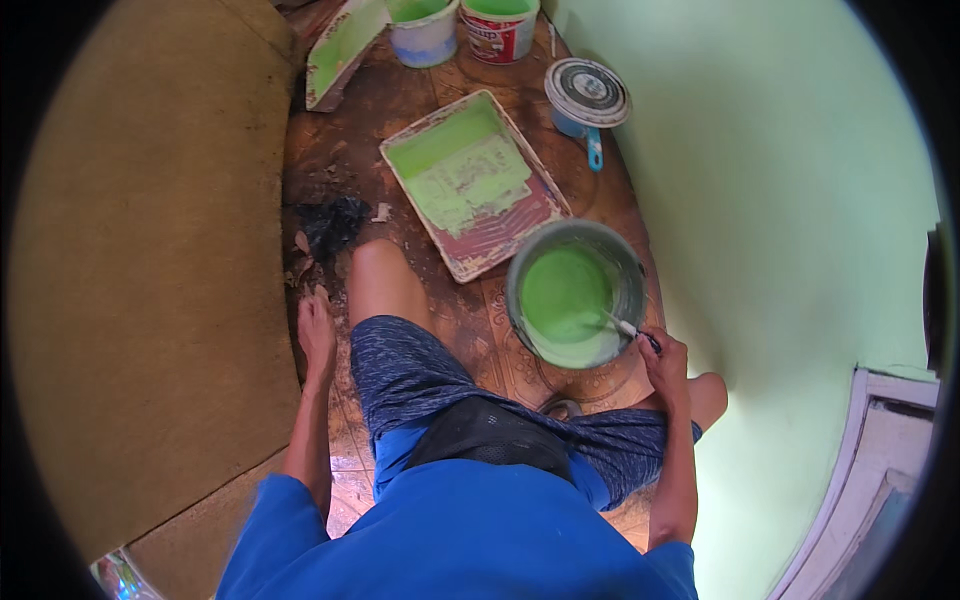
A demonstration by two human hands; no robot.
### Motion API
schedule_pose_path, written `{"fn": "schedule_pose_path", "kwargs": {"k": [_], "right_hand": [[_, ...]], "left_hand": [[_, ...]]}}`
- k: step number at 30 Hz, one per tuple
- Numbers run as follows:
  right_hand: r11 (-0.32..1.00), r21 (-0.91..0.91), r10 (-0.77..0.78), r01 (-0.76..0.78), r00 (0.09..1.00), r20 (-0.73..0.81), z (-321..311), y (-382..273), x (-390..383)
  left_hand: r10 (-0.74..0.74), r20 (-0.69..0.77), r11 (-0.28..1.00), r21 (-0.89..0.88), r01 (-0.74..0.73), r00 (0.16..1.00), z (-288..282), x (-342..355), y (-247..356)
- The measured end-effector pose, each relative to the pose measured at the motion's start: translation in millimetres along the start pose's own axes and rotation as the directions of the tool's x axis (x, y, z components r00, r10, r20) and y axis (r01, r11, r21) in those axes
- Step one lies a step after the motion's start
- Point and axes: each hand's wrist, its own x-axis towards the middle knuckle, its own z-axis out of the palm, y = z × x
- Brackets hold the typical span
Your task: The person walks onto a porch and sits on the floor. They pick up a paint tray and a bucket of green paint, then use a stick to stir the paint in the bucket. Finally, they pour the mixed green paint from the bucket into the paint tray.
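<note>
A: Where was the right hand point(665, 358)?
B: At the near right rim of the grey paint bucket point(573, 292), fingers pinched shut on a thin stirring stick point(622, 326).
A: Stick's axis?
B: Ran from the hand up and left into the green paint, lower end dipped below the surface. Tilted, not upright.
A: Bucket position?
B: On the patterned floor point(470, 320), between the person's knees, just below the paint tray point(474, 182). Tray's long axis ran upper left to lower right, green paint pooled at its upper end.
A: Left hand point(316, 335)?
B: Flat on the floor beside the left thigh, fingers together, holding nothing, at the edge of the brown mat point(150, 260).
A: Anything else?
B: Two paint tubs point(460, 28) at the top, lidded can point(588, 95) by the green wall point(780, 200).
</note>
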Motion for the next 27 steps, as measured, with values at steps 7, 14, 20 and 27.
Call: {"fn": "schedule_pose_path", "kwargs": {"k": [7, 14, 20, 27], "right_hand": [[0.999, 0.038, 0.033, -0.033, 0.999, 0.000, -4.1, -4.8, -0.3], [0.969, 0.201, 0.132, -0.142, 0.989, 0.064, -8.1, -2.7, -2.0], [0.981, 0.155, 0.109, -0.119, 0.991, 0.072, -9.0, -0.5, 0.4], [0.980, 0.161, 0.111, -0.116, 0.993, 0.039, -14.2, 10.2, -5.6]], "left_hand": [[-0.255, 0.486, 0.644, -0.559, 0.522, 0.836, -5.7, -42.9, -34.5], [-0.178, 0.534, 0.721, -0.501, 0.479, 0.827, -7.8, -49.0, -50.0], [-0.149, 0.440, 0.909, -0.293, 0.298, 0.885, -18.7, -34.3, -38.0], [0.328, 0.171, 0.893, -0.377, -0.246, 0.929, 57.7, -69.6, 120.4]]}}
